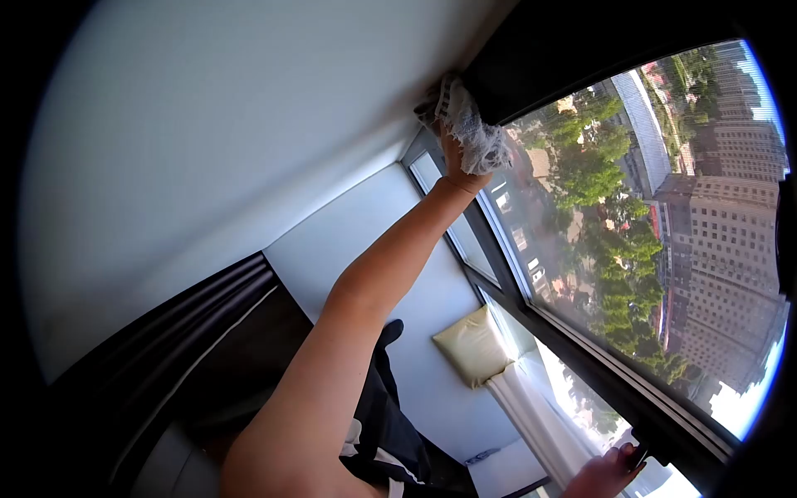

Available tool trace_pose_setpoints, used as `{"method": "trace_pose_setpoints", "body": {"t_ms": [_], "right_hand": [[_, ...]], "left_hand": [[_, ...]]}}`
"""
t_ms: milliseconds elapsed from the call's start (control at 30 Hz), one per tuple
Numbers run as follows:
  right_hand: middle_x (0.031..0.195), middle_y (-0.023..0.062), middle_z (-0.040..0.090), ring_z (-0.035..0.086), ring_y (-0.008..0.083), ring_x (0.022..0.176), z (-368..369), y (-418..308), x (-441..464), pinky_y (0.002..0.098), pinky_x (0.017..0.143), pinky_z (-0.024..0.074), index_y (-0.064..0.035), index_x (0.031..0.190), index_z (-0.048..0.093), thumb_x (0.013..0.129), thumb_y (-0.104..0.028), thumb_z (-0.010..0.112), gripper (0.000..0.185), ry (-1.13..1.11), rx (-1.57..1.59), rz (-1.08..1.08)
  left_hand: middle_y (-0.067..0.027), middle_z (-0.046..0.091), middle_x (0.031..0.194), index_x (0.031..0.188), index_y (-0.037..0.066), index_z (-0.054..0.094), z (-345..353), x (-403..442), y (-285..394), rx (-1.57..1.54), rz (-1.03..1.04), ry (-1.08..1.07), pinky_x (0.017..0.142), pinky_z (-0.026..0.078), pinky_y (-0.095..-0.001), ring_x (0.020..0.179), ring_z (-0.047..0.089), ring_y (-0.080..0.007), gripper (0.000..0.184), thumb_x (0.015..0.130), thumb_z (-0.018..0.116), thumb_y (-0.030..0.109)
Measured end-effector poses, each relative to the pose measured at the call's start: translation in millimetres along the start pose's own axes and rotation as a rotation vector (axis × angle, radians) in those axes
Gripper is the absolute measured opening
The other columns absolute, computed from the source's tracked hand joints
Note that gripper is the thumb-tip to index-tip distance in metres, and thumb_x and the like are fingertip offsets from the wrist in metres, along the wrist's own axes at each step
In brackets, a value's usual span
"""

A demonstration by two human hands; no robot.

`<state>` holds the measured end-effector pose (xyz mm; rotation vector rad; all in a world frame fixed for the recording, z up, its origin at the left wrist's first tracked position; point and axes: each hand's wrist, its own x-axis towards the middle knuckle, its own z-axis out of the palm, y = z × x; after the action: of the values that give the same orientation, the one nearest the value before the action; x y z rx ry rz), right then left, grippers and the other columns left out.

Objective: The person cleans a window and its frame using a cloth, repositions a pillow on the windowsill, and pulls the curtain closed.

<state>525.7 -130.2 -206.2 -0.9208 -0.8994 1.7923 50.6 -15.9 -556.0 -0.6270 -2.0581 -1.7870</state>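
Pale blue-grey wall point(207, 124) runs to a broad, black-framed glass window point(598, 249), at whose dark edge the left hand point(454, 158) clutches a frayed white cloth point(483, 143); its loose threads could snag on the frame. Fingers under the folds are mostly hidden, while the right hand point(599, 476), curled around a small black handle-like piece point(637, 456), is cropped below.

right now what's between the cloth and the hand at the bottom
Between the cloth and that hand: dark window frame, then bright glass, head view.
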Motion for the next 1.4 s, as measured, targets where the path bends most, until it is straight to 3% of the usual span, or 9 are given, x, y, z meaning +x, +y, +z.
{"method": "trace_pose_setpoints", "body": {"t_ms": [133, 267, 433, 567, 767, 800, 833, 1267, 1400], "right_hand": [[0.121, 0.0127, 0.062, 0.062, 0.0268, 0.092, 21, 12, 7, 0.0411, 0.078, 0.0542, -0.0057, 0.126, 0.062, 0.108, -0.041, 0.040, 0.046, 0.036, -0.055, -0.043], [0.121, 0.0127, 0.063, 0.062, 0.0239, 0.092, 27, 6, 1, 0.0367, 0.076, 0.0518, -0.0021, 0.124, 0.063, 0.107, -0.043, 0.042, 0.049, 0.024, -0.075, -0.016], [0.122, 0.0108, 0.065, 0.060, 0.0212, 0.088, 26, 5, 9, 0.0364, 0.076, 0.0474, -0.0033, 0.120, 0.066, 0.099, -0.050, 0.055, 0.052, 0.021, -0.028, 0.018], [0.117, 0.0089, 0.064, 0.058, 0.0185, 0.084, 22, 2, 1, 0.0347, 0.073, 0.0455, -0.0033, 0.118, 0.065, 0.099, -0.032, 0.060, 0.034, 0.093, -0.025, -0.023], [0.113, 0.0084, 0.064, 0.055, 0.0171, 0.081, 26, 11, 6, 0.0327, 0.074, 0.0480, -0.0006, 0.115, 0.065, 0.102, -0.044, 0.055, 0.047, 0.069, 0.066, -0.022], [0.097, 0.0026, 0.050, 0.046, 0.0138, 0.068, -5, -5, 1, 0.0340, 0.067, 0.0448, -0.0059, 0.109, 0.043, 0.106, -0.018, 0.044, 0.013, 0.077, 0.038, -0.046], [0.094, 0.0014, 0.044, 0.043, 0.0116, 0.066, 2, -2, 1, 0.0333, 0.066, 0.0426, -0.0108, 0.099, 0.039, 0.108, -0.025, 0.040, 0.017, 0.117, 0.054, -0.072], [0.091, 0.0004, 0.043, 0.043, 0.0095, 0.063, 4, 1, 2, 0.0297, 0.061, 0.0446, -0.0102, 0.099, 0.036, 0.108, -0.020, 0.041, 0.014, 0.142, -0.086, -0.162], [0.091, 0.0003, 0.043, 0.044, 0.0086, 0.063, 11, 8, 5, 0.0279, 0.059, 0.0392, -0.0115, 0.099, 0.035, 0.105, -0.015, 0.042, 0.011, 0.062, -0.020, -0.155]], "left_hand": [[-0.0274, 0.044, 0.145, 0.144, -0.001, 0.045, 5, -23, -42, 0.176, 0.119, 0.064, 0.117, 0.028, -0.0510, 0.135, 0.040, -0.0460, 0.060, 0.088, 0.060, 0.014], [-0.0308, 0.027, 0.155, 0.151, -0.008, 0.025, -3, -76, -79, 0.194, -0.103, -0.077, 0.120, 0.020, -0.0530, 0.143, 0.027, -0.0472, 0.074, 0.093, 0.058, 0.024], [-0.0254, 0.041, 0.149, 0.143, -0.004, 0.045, 33, -108, -129, 0.213, -0.008, 0.027, 0.118, 0.027, -0.0536, 0.136, 0.039, -0.0467, 0.061, 0.088, 0.062, 0.017], [-0.0288, 0.046, 0.143, 0.136, -0.006, 0.051, 39, -153, -152, 0.296, -0.156, -0.239, 0.116, 0.028, -0.0557, 0.134, 0.039, -0.0489, 0.050, 0.091, 0.057, 0.014], [-0.0280, 0.051, 0.138, 0.130, -0.009, 0.052, 23, -152, -93, 0.148, -0.383, -0.126, 0.114, 0.031, -0.0505, 0.128, 0.046, -0.0442, 0.039, 0.096, 0.052, 0.010], [-0.0273, 0.051, 0.138, 0.129, -0.008, 0.053, 23, -161, -89, 0.127, -0.509, -0.213, 0.114, 0.031, -0.0497, 0.129, 0.046, -0.0430, 0.038, 0.096, 0.051, 0.009], [-0.0266, 0.052, 0.138, 0.129, -0.008, 0.053, 22, -169, -83, 0.107, -0.633, -0.300, 0.114, 0.031, -0.0489, 0.129, 0.046, -0.0418, 0.037, 0.096, 0.051, 0.009], [-0.0211, 0.050, 0.145, 0.139, -0.002, 0.050, 57, -384, 9, 0.348, -0.694, -0.299, 0.117, 0.033, -0.0433, 0.135, 0.046, -0.0377, 0.049, 0.095, 0.053, 0.019], [-0.0228, 0.053, 0.137, 0.132, -0.003, 0.054, 29, -405, 69, 0.220, -0.735, -0.505, 0.115, 0.030, -0.0479, 0.129, 0.046, -0.0421, 0.045, 0.092, 0.056, 0.018]]}}
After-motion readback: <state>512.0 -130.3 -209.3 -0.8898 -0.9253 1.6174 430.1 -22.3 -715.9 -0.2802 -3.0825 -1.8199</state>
